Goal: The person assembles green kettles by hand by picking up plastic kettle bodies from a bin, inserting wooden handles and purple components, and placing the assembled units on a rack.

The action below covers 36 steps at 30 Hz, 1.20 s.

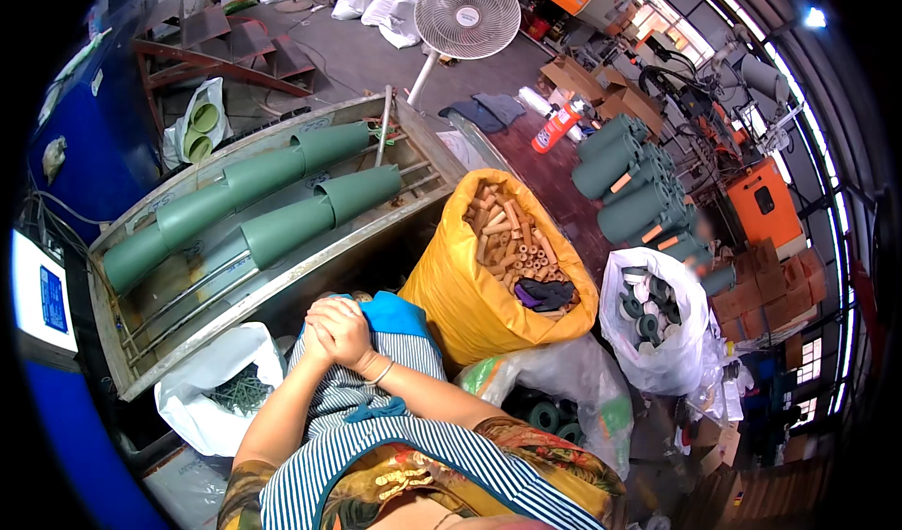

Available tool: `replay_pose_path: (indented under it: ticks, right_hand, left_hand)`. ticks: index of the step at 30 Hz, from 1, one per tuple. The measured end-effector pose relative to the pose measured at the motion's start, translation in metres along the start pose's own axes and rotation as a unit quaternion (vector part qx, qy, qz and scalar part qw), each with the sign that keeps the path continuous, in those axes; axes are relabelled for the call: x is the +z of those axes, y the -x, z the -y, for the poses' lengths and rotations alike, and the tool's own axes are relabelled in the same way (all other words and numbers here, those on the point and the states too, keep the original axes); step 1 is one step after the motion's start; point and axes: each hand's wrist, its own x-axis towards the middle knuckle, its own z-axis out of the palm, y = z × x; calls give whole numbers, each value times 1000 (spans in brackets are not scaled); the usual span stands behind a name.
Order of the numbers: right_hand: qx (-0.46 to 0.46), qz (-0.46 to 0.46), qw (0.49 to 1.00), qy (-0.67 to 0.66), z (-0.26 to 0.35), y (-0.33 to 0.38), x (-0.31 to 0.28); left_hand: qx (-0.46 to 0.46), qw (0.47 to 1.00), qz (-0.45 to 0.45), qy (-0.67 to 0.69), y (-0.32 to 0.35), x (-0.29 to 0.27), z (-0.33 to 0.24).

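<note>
The left hand (318, 348) and right hand (349, 333) were clasped together over the lap, above a striped apron (418, 365); whether anything was enclosed between the palms could not be told. Ahead, conical green tubes (193, 216) were laid in two rows inside a trough (310, 276). Rightward, short tan tubes (512, 239) were heaped in a yellow sack (460, 290).

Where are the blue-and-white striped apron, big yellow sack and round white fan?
Blue-and-white striped apron (414, 354): head view, on its lap part.
Big yellow sack (458, 292): head view, on its outer wall.
Round white fan (467, 17): head view, on its cage.
</note>
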Motion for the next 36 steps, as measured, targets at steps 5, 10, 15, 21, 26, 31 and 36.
replay_pose_path:
  ticks: [5, 10, 15, 21, 26, 31, 36]
  right_hand:
    - [-38, 83, 995, -28, -17, 10, 6]
    - [-41, 81, 996, -17, -9, 7, 12]
    - [-36, 82, 996, -17, -10, 3, 10]
    - [-35, 73, 997, -21, -16, 6, 2]
    - [2, 45, 999, -26, -18, 7, -5]
    - [13, 46, 998, -39, -28, 5, -8]
    - [42, 40, 996, -65, -31, 3, -7]
  left_hand:
    - [54, 989, 23, -134, -1, -20, -9]
    - [59, 988, 23, -140, 1, -27, -13]
    - [60, 987, 24, -146, -2, -28, -16]
    - [66, 986, 29, -150, -6, -25, -22]
    - [66, 986, 31, -152, -9, -23, -26]
    - [67, 986, 33, -151, -12, -23, -30]
    - [66, 985, 36, -153, -12, -23, -31]
